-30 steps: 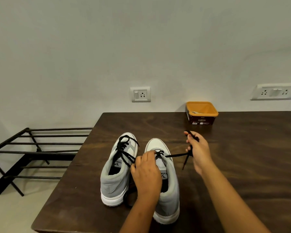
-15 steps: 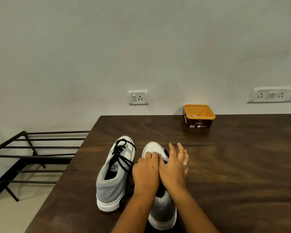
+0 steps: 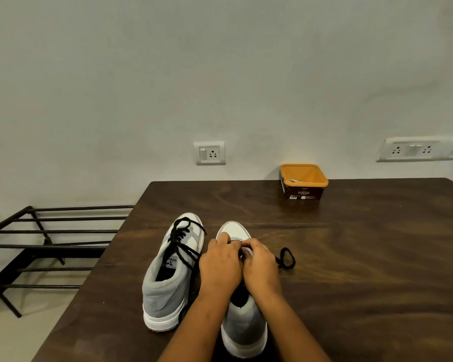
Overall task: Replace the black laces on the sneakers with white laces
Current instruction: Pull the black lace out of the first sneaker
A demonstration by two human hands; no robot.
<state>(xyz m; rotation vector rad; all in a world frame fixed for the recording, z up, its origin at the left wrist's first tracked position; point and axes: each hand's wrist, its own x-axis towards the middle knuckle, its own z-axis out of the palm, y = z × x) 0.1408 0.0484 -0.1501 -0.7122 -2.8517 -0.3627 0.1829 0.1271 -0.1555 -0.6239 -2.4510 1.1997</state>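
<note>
I have the left hand point(image 3: 221, 262) and right hand point(image 3: 259, 265) curled together over the right shoe's point(image 3: 242, 327) front eyelets. The left steadies it while the right pinches the lace point(image 3: 285, 258), slack looping out at 3 o'clock. The left shoe point(image 3: 168, 283), at 9, waits laced.

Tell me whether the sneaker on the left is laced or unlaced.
Laced: a black lace criss-crosses the front of the left sneaker. Whether it is knotted, I cannot tell.
</note>
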